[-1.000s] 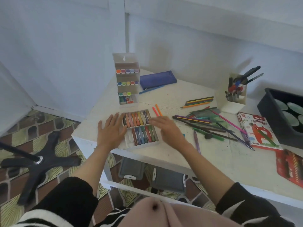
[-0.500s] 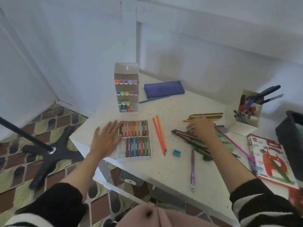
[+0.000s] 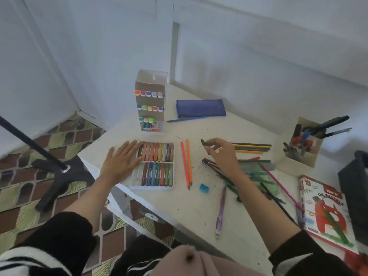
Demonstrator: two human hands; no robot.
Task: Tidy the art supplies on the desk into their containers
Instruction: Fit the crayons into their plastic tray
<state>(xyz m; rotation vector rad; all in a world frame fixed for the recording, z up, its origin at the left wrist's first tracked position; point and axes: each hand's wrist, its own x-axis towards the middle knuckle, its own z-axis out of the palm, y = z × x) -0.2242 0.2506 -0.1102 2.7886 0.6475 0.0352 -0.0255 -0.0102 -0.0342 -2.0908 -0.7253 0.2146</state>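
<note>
A white tray of oil pastels (image 3: 137, 179) lies at the desk's front left, two rows of coloured sticks in it. My left hand (image 3: 121, 162) rests flat on the desk, its straight fingers touching the tray's left edge. My right hand (image 3: 221, 151) hovers above the desk right of the tray and pinches a dark green pastel (image 3: 203, 142) between thumb and fingers. Under and behind that hand lies a heap of coloured pencils (image 3: 253, 170). Two orange pencils (image 3: 187, 162) lie beside the tray.
A marker stand (image 3: 151, 104) and a blue pencil case (image 3: 200, 108) are at the back. A pen holder (image 3: 300, 144) stands right, a pastel box (image 3: 326, 210) and black bin (image 3: 356, 188) far right. A blue sharpener (image 3: 204, 187) and purple pen (image 3: 221, 210) lie near the front edge.
My right hand went from the tray to the pencil heap and has now lifted back leftward pinching a green pastel. My left hand stayed by the tray.
</note>
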